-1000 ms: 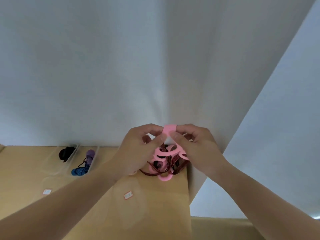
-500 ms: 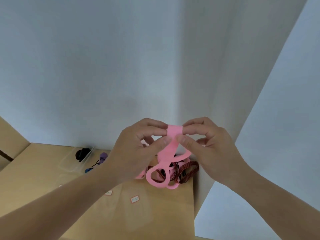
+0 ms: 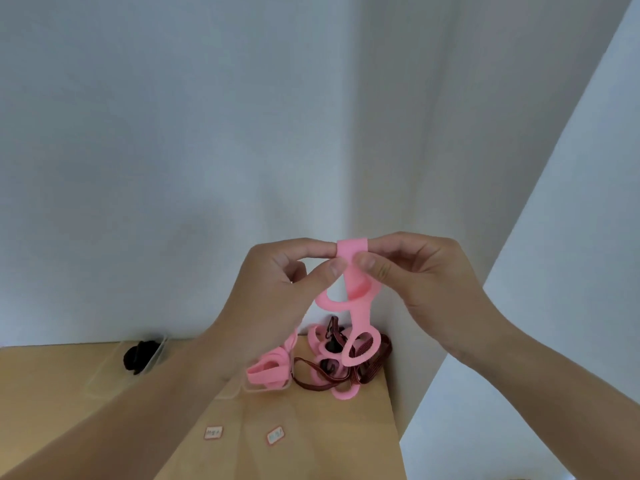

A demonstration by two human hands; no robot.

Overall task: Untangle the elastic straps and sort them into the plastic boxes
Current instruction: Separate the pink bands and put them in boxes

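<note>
Both hands up in the air: left hand point(image 3: 273, 292) and right hand point(image 3: 426, 282) each pinch the top of a pink strap point(image 3: 351, 252). Its loops dangle over the tangled pile point(image 3: 339, 368) on the tabletop point(image 3: 311, 445); a clear box point(image 3: 138, 362) sits further left.

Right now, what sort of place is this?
Probably a staged sorting bench: a wooden table in a corner of plain white walls, clear plastic boxes at the back, small labels stuck on the tabletop.
</note>
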